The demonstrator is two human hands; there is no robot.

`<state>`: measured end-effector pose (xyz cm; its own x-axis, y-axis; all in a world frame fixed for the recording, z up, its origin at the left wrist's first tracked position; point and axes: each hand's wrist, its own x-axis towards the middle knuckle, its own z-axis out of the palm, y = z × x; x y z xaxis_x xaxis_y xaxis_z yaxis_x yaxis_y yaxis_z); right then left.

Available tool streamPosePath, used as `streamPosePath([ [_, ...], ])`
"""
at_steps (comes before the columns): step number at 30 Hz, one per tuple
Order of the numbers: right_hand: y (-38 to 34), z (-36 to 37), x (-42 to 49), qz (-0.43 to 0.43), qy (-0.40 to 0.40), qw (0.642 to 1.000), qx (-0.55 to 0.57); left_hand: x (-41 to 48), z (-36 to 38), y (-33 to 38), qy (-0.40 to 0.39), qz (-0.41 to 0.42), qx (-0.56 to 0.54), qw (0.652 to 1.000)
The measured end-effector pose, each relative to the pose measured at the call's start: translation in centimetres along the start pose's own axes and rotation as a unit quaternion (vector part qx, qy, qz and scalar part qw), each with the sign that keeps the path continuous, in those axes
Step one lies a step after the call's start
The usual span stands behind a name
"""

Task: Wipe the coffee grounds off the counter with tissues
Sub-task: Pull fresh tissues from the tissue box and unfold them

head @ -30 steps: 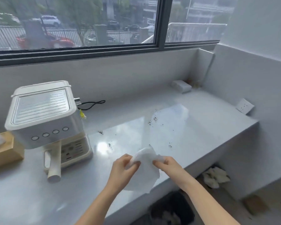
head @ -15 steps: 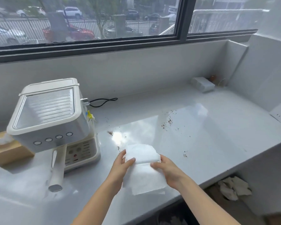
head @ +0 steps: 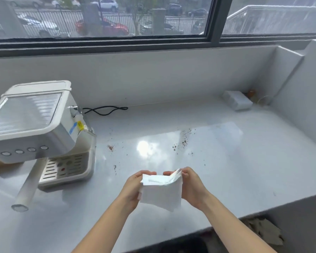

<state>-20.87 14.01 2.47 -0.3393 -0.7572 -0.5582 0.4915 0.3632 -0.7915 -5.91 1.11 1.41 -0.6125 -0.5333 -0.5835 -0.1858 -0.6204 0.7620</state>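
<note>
the worktop (head: 226, 170) carried a machine (head: 31, 123) at its left. over the near edge was a folded tissue (head: 161, 192), likely doubled into a wiping pad. the left hand (head: 131, 190) and right hand (head: 192, 187) each held a side in a pinching grip. grounds (head: 183, 141) lay scattered beyond.

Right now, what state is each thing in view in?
Tissue: folded, held between both hands.
Left hand: grips its left edge.
Right hand: grips its right edge.
Coffee grounds: scattered on counter, unwiped.
Coffee machine: upright, at counter's left.
</note>
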Motion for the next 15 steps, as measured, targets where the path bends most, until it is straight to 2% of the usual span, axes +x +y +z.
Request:
streamPosePath([
  [3, 0.1, -3.9, -1.3, -0.006, -0.035, 0.995, -0.094, 0.1, 3.9, -2.7, 0.024, -0.033, -0.102, 0.994],
  [6, 1.1, -8.2, -2.6, -0.051, -0.046, 0.979, -0.190, -0.5, 8.4, -5.4, 0.017, -0.054, -0.119, 0.991],
  [8, 1.8, -10.6, -3.2, -0.049, -0.039, 0.979, -0.193, -1.0, 11.2, -7.0, -0.007, -0.046, -0.109, 0.993],
  [11, 2.7, -12.7, -3.7, -0.052, -0.022, 0.986, -0.156, -2.4, 14.3, -9.1, -0.037, -0.027, -0.157, 0.987],
  [15, 3.0, -12.1, -3.1, -0.022, -0.035, 0.994, -0.103, -3.9, 15.0, -10.4, 0.009, 0.019, -0.181, 0.983],
])
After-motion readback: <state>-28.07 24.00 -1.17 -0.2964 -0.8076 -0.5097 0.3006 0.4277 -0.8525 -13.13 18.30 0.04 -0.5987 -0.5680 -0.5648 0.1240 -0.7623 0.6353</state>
